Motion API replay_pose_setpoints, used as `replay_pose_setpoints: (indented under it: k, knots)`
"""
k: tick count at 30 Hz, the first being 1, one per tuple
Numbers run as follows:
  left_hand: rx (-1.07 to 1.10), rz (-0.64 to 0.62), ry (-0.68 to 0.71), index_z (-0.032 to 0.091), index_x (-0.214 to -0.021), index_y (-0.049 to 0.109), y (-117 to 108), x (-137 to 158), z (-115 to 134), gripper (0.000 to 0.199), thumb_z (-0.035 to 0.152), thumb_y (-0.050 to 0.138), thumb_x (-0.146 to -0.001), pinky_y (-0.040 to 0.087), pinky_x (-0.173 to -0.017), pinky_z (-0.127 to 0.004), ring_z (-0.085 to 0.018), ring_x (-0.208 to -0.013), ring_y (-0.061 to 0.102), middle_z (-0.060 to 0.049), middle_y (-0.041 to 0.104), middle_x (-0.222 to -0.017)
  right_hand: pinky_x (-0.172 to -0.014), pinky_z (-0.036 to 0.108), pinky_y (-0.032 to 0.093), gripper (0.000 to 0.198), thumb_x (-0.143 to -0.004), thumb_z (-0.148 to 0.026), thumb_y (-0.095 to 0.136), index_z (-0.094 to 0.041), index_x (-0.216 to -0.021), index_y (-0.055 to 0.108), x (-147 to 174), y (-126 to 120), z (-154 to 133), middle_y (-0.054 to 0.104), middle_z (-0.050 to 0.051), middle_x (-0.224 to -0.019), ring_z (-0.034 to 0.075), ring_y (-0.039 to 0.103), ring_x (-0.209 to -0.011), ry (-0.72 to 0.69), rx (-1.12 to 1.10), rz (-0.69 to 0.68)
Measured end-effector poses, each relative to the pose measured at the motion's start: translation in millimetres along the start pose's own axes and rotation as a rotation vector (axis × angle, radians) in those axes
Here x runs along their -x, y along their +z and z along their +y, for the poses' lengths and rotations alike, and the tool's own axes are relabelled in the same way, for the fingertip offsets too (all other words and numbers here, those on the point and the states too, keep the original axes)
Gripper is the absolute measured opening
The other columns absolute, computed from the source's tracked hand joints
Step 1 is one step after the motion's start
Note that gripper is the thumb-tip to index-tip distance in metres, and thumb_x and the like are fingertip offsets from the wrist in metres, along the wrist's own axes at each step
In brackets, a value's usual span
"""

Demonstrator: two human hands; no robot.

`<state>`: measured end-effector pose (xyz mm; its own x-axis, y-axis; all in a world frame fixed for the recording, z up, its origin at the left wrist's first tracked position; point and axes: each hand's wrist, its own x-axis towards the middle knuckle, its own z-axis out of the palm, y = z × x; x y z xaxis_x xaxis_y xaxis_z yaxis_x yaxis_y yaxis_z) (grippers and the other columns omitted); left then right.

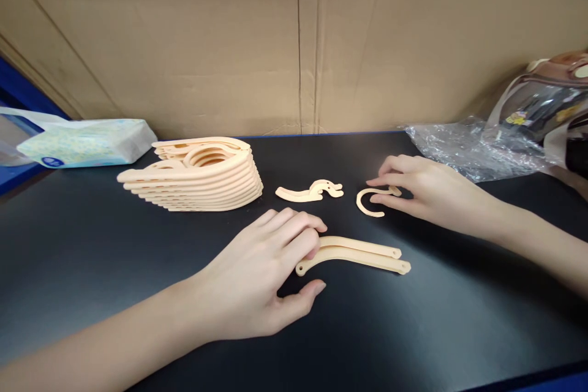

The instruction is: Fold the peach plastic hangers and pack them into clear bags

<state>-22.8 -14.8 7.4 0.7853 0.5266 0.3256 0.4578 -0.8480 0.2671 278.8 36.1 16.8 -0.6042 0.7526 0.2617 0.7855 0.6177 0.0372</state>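
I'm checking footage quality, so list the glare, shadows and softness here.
Head view: bright glints speckle the crinkled plastic bag; head view: pale sheen shows on the black tabletop, lower right; head view: a soft shadow lies beneath the right forearm; head view: the curved hook has clear edges.

Two pale tan, gently curved bars (362, 258) lying side by side, near centre, cream C-shaped hook (359, 202) farther right, open side rightward

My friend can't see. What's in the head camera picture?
A person's left hand is at two cream strips on a black table, and their right hand is at a cream hook. A stack of cream pieces sits farther back.
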Motion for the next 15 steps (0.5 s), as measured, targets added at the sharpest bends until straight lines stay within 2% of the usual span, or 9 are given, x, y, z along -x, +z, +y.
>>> replay_pose_setpoints:
  k: [4, 7, 10, 15]
  knots:
    - [-0.004, -0.008, -0.017, 0.02, -0.091, 0.048, 1, 0, -1, 0.013, 0.028, 0.059, -0.089, 0.042, -0.085, -0.034, -0.02, -0.105, 0.055, -0.008, 0.056, -0.126, -0.066, 0.033, 0.044, 0.027, -0.096, -0.034, 0.05, -0.022, -0.098, 0.074, 1, -2, 3, 0.062, 0.004, -0.09, 0.018, 0.058, -0.074, 0.042, -0.025, -0.045]
    - [-0.016, -0.027, -0.013, 0.02, -0.093, 0.051, 1, -1, -1, 0.012, 0.028, 0.058, -0.089, 0.042, -0.087, -0.036, -0.023, -0.111, 0.054, -0.009, 0.055, -0.127, -0.062, 0.031, 0.04, 0.019, -0.092, -0.031, 0.054, -0.022, -0.085, 0.07, 0, -6, -5, 0.057, 0.0, -0.078, 0.015, 0.052, -0.066, 0.069, -0.134, -0.04]
    - [-0.023, -0.026, -0.004, 0.021, -0.092, 0.054, 1, -1, 0, 0.007, 0.026, 0.058, -0.089, 0.043, -0.088, -0.037, -0.024, -0.111, 0.055, -0.009, 0.053, -0.131, -0.058, 0.029, 0.037, 0.015, -0.088, -0.032, 0.059, -0.022, -0.077, 0.063, -1, -12, -16, 0.05, -0.004, -0.065, 0.012, 0.045, -0.058, 0.162, -0.434, -0.04]
    - [-0.029, -0.005, 0.014, 0.021, -0.088, 0.055, 0, -1, 0, 0.004, 0.022, 0.054, -0.092, 0.044, -0.088, -0.036, -0.023, -0.111, 0.056, -0.009, 0.057, -0.125, -0.065, 0.026, 0.042, 0.017, -0.089, -0.034, 0.062, -0.021, -0.078, 0.059, -6, -9, -27, 0.06, -0.003, -0.068, 0.011, 0.054, -0.065, 0.297, -1.065, -0.046]
